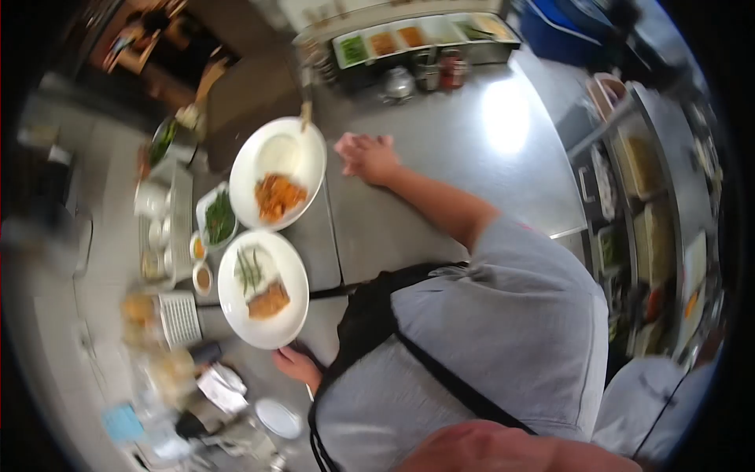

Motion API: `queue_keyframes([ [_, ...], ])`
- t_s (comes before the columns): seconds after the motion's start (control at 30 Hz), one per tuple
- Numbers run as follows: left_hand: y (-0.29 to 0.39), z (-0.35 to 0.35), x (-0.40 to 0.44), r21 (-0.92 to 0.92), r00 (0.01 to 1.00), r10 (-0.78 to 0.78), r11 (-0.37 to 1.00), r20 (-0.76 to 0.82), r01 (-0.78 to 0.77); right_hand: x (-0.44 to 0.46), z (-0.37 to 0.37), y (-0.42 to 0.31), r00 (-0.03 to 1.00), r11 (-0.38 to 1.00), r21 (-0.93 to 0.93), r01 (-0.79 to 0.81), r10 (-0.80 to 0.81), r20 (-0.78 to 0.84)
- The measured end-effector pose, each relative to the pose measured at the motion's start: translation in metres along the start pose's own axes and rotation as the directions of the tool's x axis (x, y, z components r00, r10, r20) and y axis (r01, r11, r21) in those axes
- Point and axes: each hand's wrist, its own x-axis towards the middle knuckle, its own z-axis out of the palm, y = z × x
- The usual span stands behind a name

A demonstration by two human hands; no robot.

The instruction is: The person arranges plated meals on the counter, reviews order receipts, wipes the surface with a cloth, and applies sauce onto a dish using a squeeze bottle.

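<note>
My left hand (297, 365) grips the near edge of a white plate (234, 315) that holds green beans (248, 269) and a browned piece of meat or fish (269, 300). My right hand (368, 159) rests on the steel counter (440, 165) with its fingers curled together; what is under them, if anything, is hidden. Between that hand and the wall side lies a larger white plate (244, 185) with orange-coated food (278, 197) and a pale round mound. A wooden-looking handle (306, 116) shows by its rim.
A rack of topping trays (425, 39) lines the far edge, with a metal pot (399, 82) and jars before it. Beside the plates stand a dish of greens (218, 216) and small sauce cups (203, 278). Shelves (649, 161) are at right. Another person's grey sleeve (649, 401) shows.
</note>
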Motion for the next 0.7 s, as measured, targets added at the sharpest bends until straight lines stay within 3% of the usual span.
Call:
queue_keyframes([
  [0.07,0.004,-0.002,0.007,-0.028,1.0,0.025,0.999,-0.001,-0.025,-0.009,-0.005,-0.009,0.997,0.997,0.017,0.074,-0.074,-0.013],
  [0.1,0.012,-0.005,0.007,0.118,0.999,-0.042,0.992,-0.017,0.044,-0.012,-0.015,-0.016,0.997,0.998,-0.001,0.068,-0.068,0.021],
  [0.13,-0.017,-0.008,0.002,0.165,0.994,-0.099,0.982,0.038,0.091,-0.006,-0.02,-0.019,0.986,0.978,0.198,0.063,-0.092,0.139],
  [0.2,-0.025,-0.003,0.003,0.308,0.992,-0.074,0.946,-0.106,0.103,-0.008,-0.033,-0.029,0.938,0.923,0.173,0.344,-0.331,-0.101],
  [0.23,-0.023,-0.006,0.003,0.23,0.983,-0.107,0.963,-0.152,0.141,-0.007,-0.021,-0.017,0.881,0.847,0.245,0.472,-0.442,-0.171],
  [0.27,-0.027,-0.015,0.0,0.097,0.971,-0.228,0.967,-0.073,0.234,-0.011,-0.003,-0.007,0.984,0.787,0.607,0.11,-0.172,0.045],
  [0.3,-0.027,-0.021,-0.007,-0.16,0.934,-0.342,0.932,-0.1,0.324,-0.007,-0.009,-0.006,0.953,0.879,0.405,0.249,-0.298,0.061],
  [0.33,-0.031,-0.029,-0.015,-0.248,0.911,-0.386,0.906,-0.145,0.344,-0.005,-0.004,0.0,0.922,0.927,0.027,0.374,-0.375,0.095],
  [0.37,-0.023,-0.044,-0.026,-0.241,0.891,-0.395,0.909,-0.225,0.342,-0.006,-0.015,-0.009,0.954,0.961,-0.021,0.275,-0.27,0.129],
  [0.4,-0.014,-0.058,-0.029,-0.233,0.876,-0.385,0.916,-0.29,0.325,-0.003,-0.011,-0.004,0.941,0.947,0.003,0.32,-0.318,0.111],
  [0.43,-0.014,-0.076,-0.035,-0.224,0.863,-0.368,0.926,-0.347,0.305,0.001,0.005,0.012,0.87,0.865,-0.102,0.492,-0.486,0.078],
  [0.47,-0.017,-0.092,-0.048,-0.245,0.806,-0.421,0.905,-0.416,0.347,0.0,-0.002,0.004,0.87,0.863,-0.116,0.492,-0.484,0.089],
  [0.5,-0.019,-0.109,-0.065,-0.273,0.742,-0.474,0.88,-0.475,0.388,0.001,-0.008,-0.004,0.897,0.881,-0.182,0.436,-0.407,0.174],
  [0.53,-0.021,-0.124,-0.083,-0.306,0.676,-0.518,0.855,-0.525,0.419,0.0,-0.004,-0.011,0.933,0.911,-0.211,0.354,-0.328,0.147],
  [0.6,-0.022,-0.146,-0.123,-0.159,0.554,-0.501,0.82,-0.665,0.55,0.002,0.003,-0.02,0.988,0.949,-0.277,0.152,-0.137,0.076],
  [0.67,-0.022,-0.152,-0.16,-0.077,0.483,-0.47,0.771,-0.739,0.633,0.006,0.004,-0.025,0.97,0.951,-0.207,0.229,-0.207,0.125],
  [0.7,-0.021,-0.15,-0.176,0.023,0.505,-0.443,0.734,-0.741,0.678,0.008,0.005,-0.028,0.961,0.951,-0.17,0.259,-0.236,0.146],
])
